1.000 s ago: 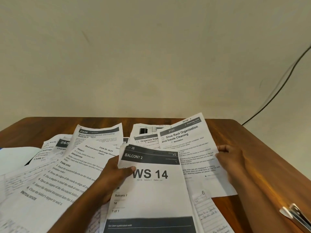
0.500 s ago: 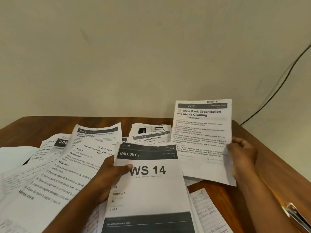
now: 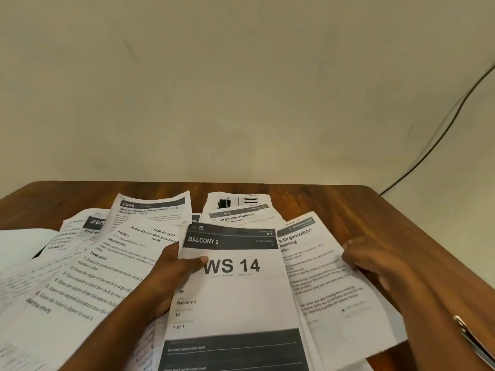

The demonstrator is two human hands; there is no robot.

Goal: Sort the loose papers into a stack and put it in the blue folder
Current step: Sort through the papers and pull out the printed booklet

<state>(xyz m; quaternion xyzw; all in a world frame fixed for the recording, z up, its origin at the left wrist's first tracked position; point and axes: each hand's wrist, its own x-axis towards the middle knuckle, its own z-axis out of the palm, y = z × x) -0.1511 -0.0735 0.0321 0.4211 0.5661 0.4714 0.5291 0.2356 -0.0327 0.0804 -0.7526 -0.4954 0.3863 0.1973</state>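
Sheet headed "BALCONY 2 / WS 14" [image 3: 235, 287], lower centre of the frame, held along its left edge by the left hand [image 3: 171, 274], thumb pressed on the printed face and fingers curled beneath. To its right, the sheet titled "Organization ... Cleaning" [image 3: 329, 285] is pinched at its right edge by the right hand [image 3: 375, 266]; its left margin is tucked under the WS 14 sheet, and its lower right corner overhangs the near edge of the table. Loose papers fan across the left and centre: the large "Bind and Insert" task sheet [image 3: 88, 277] at lower left, the "2946" sheet [image 3: 152, 210] above it, a "265" sheet [image 3: 80, 226] partly covered at centre left, the "Organize Napkins" sheet [image 3: 238, 215] at upper centre, and a sheet with small pictures [image 3: 238, 200] behind it; at least seven printed sheets can be counted, with more edges showing beneath that cannot be told apart. A pale blue surface [image 3: 21, 245] lies at the left edge, too little shown to identify. A metal object [image 3: 474, 341] lies at the lower right edge. The wooden table [image 3: 348, 204] shows bare surface along its far edge and right side. Behind it stands a plain cream wall [image 3: 241, 89], crossed at upper right by a dark cable [image 3: 450, 121].
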